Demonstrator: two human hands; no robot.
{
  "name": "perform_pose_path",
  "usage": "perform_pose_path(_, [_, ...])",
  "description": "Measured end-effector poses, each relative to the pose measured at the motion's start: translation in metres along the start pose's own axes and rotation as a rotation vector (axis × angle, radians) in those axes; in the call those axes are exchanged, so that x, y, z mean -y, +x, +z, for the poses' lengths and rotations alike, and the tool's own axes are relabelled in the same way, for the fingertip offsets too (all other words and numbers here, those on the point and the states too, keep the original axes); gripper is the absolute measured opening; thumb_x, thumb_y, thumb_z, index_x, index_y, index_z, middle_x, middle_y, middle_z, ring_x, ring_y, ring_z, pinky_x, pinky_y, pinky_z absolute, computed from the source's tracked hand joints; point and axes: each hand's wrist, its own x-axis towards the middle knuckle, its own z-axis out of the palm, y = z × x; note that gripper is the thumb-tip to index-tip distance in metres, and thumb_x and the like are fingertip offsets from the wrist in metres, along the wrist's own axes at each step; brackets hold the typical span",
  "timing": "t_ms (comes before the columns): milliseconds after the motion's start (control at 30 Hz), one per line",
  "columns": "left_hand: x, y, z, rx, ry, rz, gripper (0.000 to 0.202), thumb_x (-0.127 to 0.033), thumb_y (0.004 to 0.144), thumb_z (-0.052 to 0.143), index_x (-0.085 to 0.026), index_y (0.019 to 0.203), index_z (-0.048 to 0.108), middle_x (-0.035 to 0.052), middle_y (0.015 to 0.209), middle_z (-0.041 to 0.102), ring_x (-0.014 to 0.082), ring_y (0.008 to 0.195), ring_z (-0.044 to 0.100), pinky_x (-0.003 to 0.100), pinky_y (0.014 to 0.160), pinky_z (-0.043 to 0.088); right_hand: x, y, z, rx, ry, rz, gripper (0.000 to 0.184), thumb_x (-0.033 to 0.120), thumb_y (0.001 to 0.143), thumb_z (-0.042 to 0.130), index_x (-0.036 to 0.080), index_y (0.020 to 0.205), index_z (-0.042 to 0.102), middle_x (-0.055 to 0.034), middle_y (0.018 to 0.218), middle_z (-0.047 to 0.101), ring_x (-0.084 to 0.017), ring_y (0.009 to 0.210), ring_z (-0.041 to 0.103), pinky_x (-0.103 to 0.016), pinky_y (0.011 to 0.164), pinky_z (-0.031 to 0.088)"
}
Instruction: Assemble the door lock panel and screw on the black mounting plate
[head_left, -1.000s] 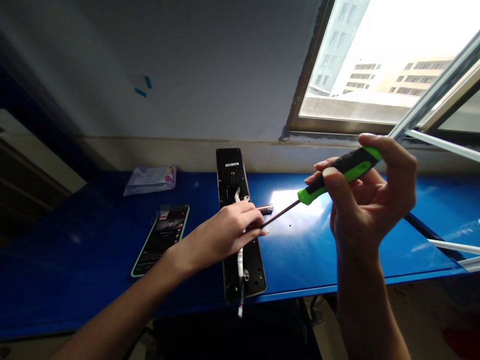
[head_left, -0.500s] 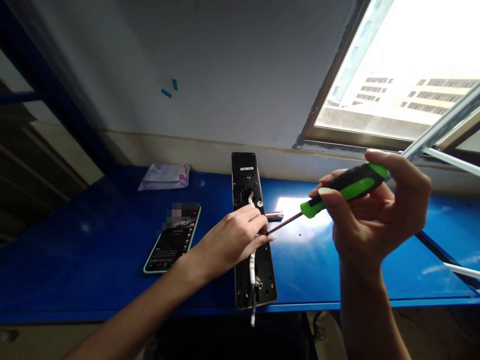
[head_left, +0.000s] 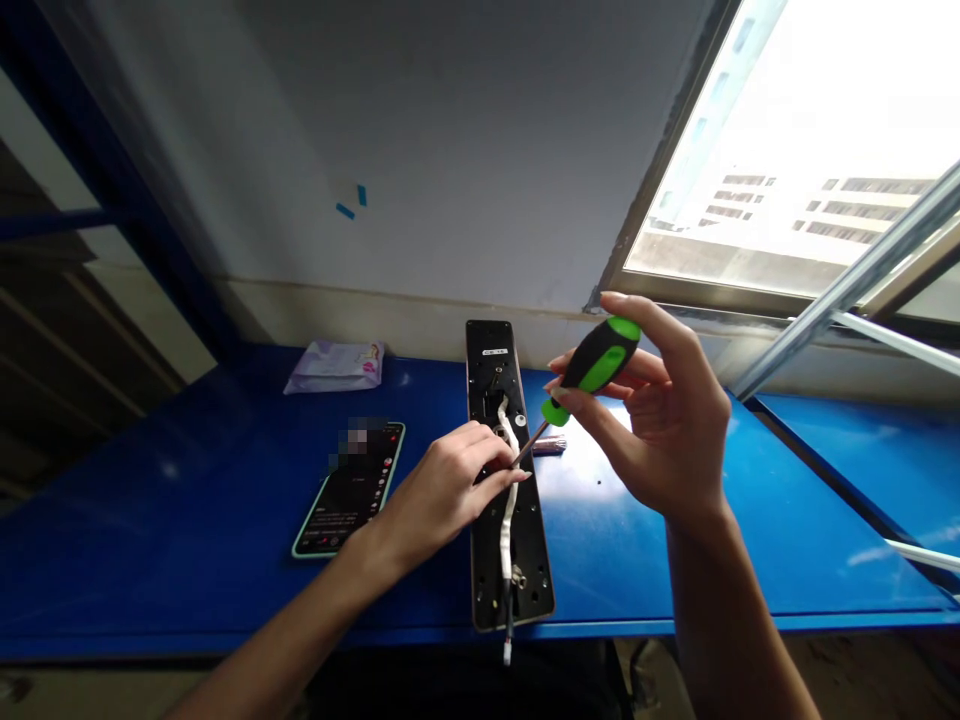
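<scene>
A long black panel (head_left: 529, 540), its open back facing up, lies lengthwise toward me on the blue table. Along it runs a white-wrapped cable (head_left: 506, 535) whose connector end hangs past the table's front edge. My right hand (head_left: 667, 430) grips a green-and-black screwdriver (head_left: 600, 362) by its handle, with the shaft slanting down to the left. Above the panel's middle, my left hand (head_left: 459, 470) pinches thumb and fingers together at the screwdriver's tip. Whatever is between those fingers is too small to make out.
Left of the panel lies a lit phone (head_left: 346, 495) in a mint case, with a lilac soft pack (head_left: 334, 367) behind it. A shiny cylindrical piece (head_left: 553, 444) rests right of the panel. Metal bars (head_left: 847, 285) stand at the right, before the window.
My right hand and the screwdriver have moved left and are held more steeply. The tip and my left fingers have shifted slightly left, over the panel. The view has tilted a little.
</scene>
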Motion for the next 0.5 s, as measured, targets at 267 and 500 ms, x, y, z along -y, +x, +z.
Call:
perform_pose_path(267, [0.005, 0.0, 0.017, -0.099, 0.093, 0.06, 0.019, -0.035, 0.093, 0.079, -0.019, 0.103, 0.076, 0.0093, 0.114, 0.066, 0.0252, 0.108, 0.062, 0.041, 0.095, 0.057, -0.001, -0.007, -0.006, -0.091, -0.068, -0.053, 0.066, 0.011, 0.085, 0.082, 0.034, 0.142, 0.06, 0.0008, 0.101, 0.079, -0.022, 0.092, 0.082, -0.039, 0.077, 0.074])
perform_pose_path(500, [0.011, -0.008, 0.018, -0.071, 0.3, 0.112, 0.032, -0.041, 0.091, 0.081, -0.019, 0.113, 0.076, 0.0169, 0.143, 0.052, 0.0393, 0.137, 0.046, 0.06, 0.111, 0.048, -0.012, -0.025, 0.004, -0.054, -0.074, -0.019, 0.066, 0.013, 0.085, 0.082, 0.035, 0.143, 0.06, -0.0028, 0.119, 0.079, -0.022, 0.094, 0.081, -0.039, 0.08, 0.073])
